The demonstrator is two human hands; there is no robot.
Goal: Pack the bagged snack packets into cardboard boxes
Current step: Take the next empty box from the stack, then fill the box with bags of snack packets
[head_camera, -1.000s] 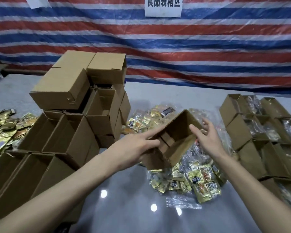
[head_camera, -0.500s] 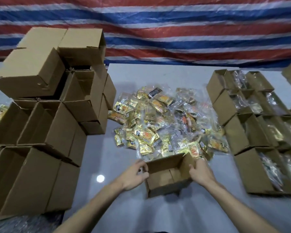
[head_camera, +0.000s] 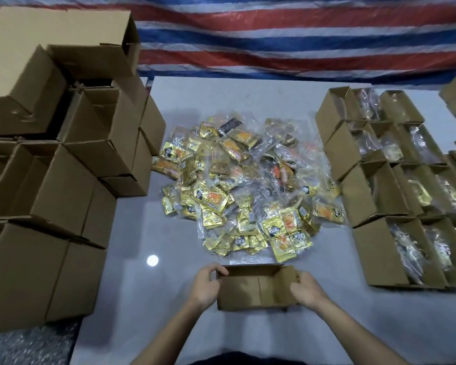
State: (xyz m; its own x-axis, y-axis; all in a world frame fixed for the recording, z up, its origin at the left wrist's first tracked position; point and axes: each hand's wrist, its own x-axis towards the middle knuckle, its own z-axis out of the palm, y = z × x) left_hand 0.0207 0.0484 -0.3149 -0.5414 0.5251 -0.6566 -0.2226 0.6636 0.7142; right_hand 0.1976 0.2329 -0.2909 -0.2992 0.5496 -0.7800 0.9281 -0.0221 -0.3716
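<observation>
- A stack of empty cardboard boxes (head_camera: 63, 180) stands along the left edge of the bench (head_camera: 142, 299).
- The left hand (head_camera: 206, 285) grips the left end of the open box (head_camera: 253, 291), fingers curled over its rim.
- The open box sits mouth up at the middle of the near edge.
- A heap of bagged snack packets (head_camera: 242, 191) lies at the bench's centre, just beyond it.
- The right hand (head_camera: 307, 289) grips its right end.
- Rows of filled boxes (head_camera: 395, 196) line the right edge.

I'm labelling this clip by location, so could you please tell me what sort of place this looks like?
Probably a makeshift packing station: a heap of bagged snack packets lies on the table between stacked empty cardboard boxes on the left and filled boxes on the right, with a striped tarpaulin behind.
</observation>
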